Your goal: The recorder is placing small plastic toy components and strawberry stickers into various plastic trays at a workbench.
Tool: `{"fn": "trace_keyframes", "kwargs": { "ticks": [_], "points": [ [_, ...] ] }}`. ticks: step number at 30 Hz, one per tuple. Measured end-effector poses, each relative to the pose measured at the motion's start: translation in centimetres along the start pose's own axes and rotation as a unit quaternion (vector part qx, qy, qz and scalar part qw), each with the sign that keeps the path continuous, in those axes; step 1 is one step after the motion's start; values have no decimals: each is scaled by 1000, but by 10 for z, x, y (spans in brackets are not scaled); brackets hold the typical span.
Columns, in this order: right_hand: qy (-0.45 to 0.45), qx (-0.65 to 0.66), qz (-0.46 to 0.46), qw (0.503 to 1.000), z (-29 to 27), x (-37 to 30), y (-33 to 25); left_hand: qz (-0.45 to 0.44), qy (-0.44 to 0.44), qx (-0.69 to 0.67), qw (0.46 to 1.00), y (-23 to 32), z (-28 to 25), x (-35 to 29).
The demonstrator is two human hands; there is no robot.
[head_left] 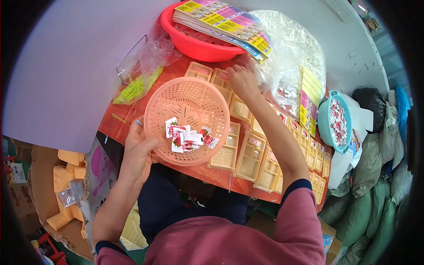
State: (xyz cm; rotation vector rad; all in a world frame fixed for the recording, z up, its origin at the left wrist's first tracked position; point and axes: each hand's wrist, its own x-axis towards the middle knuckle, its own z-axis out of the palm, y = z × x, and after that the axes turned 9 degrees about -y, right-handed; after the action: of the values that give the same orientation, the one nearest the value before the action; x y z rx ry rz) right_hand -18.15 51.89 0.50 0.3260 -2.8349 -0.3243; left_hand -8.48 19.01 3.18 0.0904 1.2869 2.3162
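Observation:
My left hand (140, 148) grips the near left rim of a round peach plastic basket (187, 90), thumb over the edge. Several small white packets with red printing (187, 138) lie in a heap in the basket, toward its near side. My right hand (243, 81) reaches past the basket to a beige compartment tray (221, 86) at the far end of the rows. Its fingers are bent together over the tray's far compartment; what they hold, if anything, is hidden. Beside it, another beige tray (198, 70) has something pink in one compartment.
More beige trays (249, 157) cover the red table's right half. Behind stand a red basin (194, 51) topped with printed cards (221, 22) and clear plastic bags (287, 57). A bag of green strips (137, 86) lies left. A blue basin of packets (324, 117) is far right.

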Motion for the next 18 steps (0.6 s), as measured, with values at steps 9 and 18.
{"fn": "trace_keyframes", "kwargs": {
  "ticks": [9,18],
  "points": [
    [-11,46,-66,997,20,3,0,-13,8,3,1000,1,-2,-6],
    [16,484,14,875,-107,-21,-57,-21,12,10,1000,0,-4,-6]
  ]
}}
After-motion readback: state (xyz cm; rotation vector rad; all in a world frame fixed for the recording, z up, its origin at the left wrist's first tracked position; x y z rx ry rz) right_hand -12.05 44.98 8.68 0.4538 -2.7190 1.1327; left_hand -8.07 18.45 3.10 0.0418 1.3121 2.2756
